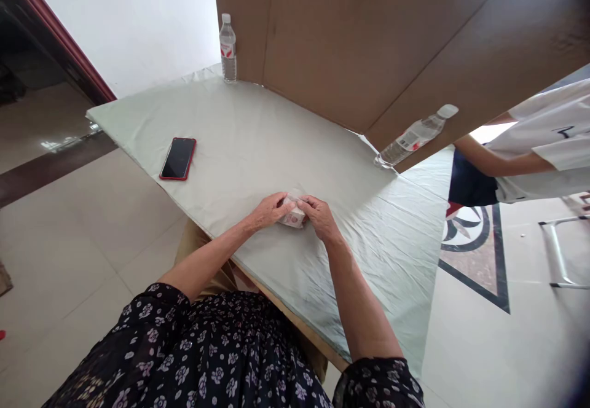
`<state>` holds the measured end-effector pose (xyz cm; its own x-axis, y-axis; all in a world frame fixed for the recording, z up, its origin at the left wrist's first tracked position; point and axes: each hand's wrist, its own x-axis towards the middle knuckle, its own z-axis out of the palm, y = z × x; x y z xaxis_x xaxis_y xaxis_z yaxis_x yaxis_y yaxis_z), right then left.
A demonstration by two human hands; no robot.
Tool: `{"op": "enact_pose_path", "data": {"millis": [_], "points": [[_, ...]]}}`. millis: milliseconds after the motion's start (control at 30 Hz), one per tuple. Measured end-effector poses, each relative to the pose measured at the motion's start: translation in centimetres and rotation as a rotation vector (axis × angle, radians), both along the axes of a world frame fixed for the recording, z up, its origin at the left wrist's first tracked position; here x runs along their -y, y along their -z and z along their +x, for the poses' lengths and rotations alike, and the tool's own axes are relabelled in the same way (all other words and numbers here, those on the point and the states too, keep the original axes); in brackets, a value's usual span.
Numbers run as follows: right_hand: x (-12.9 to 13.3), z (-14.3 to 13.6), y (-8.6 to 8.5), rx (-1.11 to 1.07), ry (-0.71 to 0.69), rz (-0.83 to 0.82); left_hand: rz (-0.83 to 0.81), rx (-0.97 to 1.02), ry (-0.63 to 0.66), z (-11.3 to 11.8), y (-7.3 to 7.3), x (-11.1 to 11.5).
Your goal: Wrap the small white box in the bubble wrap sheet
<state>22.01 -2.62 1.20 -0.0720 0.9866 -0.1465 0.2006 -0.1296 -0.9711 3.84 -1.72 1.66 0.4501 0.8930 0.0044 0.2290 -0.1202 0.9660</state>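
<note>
A small whitish packet (pixel 294 217) with reddish print is held between my two hands, low over the cloth-covered table near its front edge. My left hand (pixel 270 210) grips its left side, with the thumb on top. From the right, my right hand (pixel 319 214) pinches the packet's upper right part between thumb and fingers. Thin, clear wrapping seems to stick up at the far side of the packet. Its underside is hidden.
A phone (pixel 178 158) in a red case lies left on the pale tablecloth (pixel 239 131). One water bottle (pixel 228 48) stands at the back left; another (pixel 415 136) is at the right, by a tall brown cardboard panel (pixel 332 45). Beyond it, a person's arm (pixel 502 161) shows.
</note>
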Motion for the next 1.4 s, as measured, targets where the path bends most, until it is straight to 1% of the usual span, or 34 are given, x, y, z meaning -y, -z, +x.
{"op": "enact_pose_path", "data": {"millis": [67, 133, 233, 333, 433, 500, 633, 767, 933, 1033, 1167, 1233, 1333, 1400], "points": [[-0.4, -0.2, 0.3, -0.009, 0.022, -0.005, -0.103, 0.151, 0.016, 0.4, 0.5, 0.0], [-0.6, -0.3, 0.4, -0.01, 0.047, 0.004, -0.203, 0.249, -0.03, 0.7, 1.0, -0.1], [-0.5, -0.4, 0.6, 0.0, 0.098, 0.047, -0.346, 0.358, -0.121, 1.0, 1.5, -0.5], [-0.1, -0.4, 1.0, 0.008, 0.153, 0.095, -0.407, 0.429, -0.116, 1.1, 1.7, -0.7], [0.4, -0.2, 1.6, 0.001, 0.158, 0.136, -0.388, 0.447, -0.104, 1.1, 2.0, -0.6], [0.6, 0.2, 2.1, 0.006, 0.104, 0.172, -0.356, 0.437, -0.113, 1.1, 2.2, -0.5], [0.4, 1.1, 2.7, 0.118, -0.027, 0.231, -0.317, 0.392, -0.148, 1.3, 2.6, -0.4], [0.0, 1.6, 2.9, 0.084, -0.072, 0.197, -0.301, 0.34, -0.161, 1.6, 2.6, -0.2], [0.2, 1.7, 2.8, 0.033, -0.053, 0.151, -0.326, 0.351, -0.171, 1.8, 2.1, 0.0], [0.1, 1.5, 2.4, -0.045, -0.006, 0.14, -0.36, 0.387, -0.157, 1.8, 2.0, -0.1], [-1.1, 0.5, 1.8, -0.106, 0.099, 0.104, -0.356, 0.406, -0.16, 1.8, 2.3, -0.3], [-2.0, -0.1, 1.5, -0.125, 0.124, 0.091, -0.346, 0.411, -0.15, 1.8, 2.4, -0.3], [-2.7, -0.6, 1.0, -0.136, 0.141, 0.123, -0.336, 0.426, -0.135, 1.8, 2.4, -0.3], [-2.5, -0.6, 0.5, -0.079, 0.146, 0.17, -0.336, 0.442, -0.117, 1.7, 2.3, -0.3]]}}
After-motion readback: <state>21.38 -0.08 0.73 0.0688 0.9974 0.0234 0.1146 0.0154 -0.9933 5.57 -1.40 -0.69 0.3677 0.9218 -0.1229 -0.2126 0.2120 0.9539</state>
